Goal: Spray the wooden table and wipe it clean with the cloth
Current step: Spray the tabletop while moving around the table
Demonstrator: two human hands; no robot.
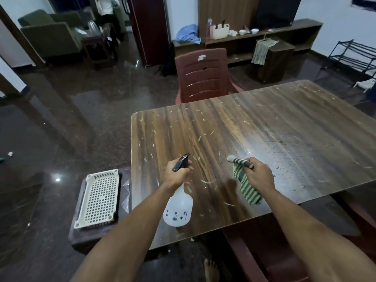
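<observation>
A white spray bottle (178,208) is gripped at its black trigger head by the left hand (177,174), fingers curled round it, above the near left part of the wooden table (284,127). A green striped cloth (245,182) is clenched in the right hand (259,173) and hangs toward the tabletop. Pale scraps (205,181) are scattered across the wood. A red-brown plastic chair (202,76) is set at the far edge; a white perforated tray (99,198) is seen on a low stand to the left.

Both forearms bare to the frame's lower edge — no sleeves, watch, bands or rings seen on either. Left hand (176,173) and right hand (259,173) ungloved. One bare foot (211,270) at the bottom edge — toes visible, no footwear.
</observation>
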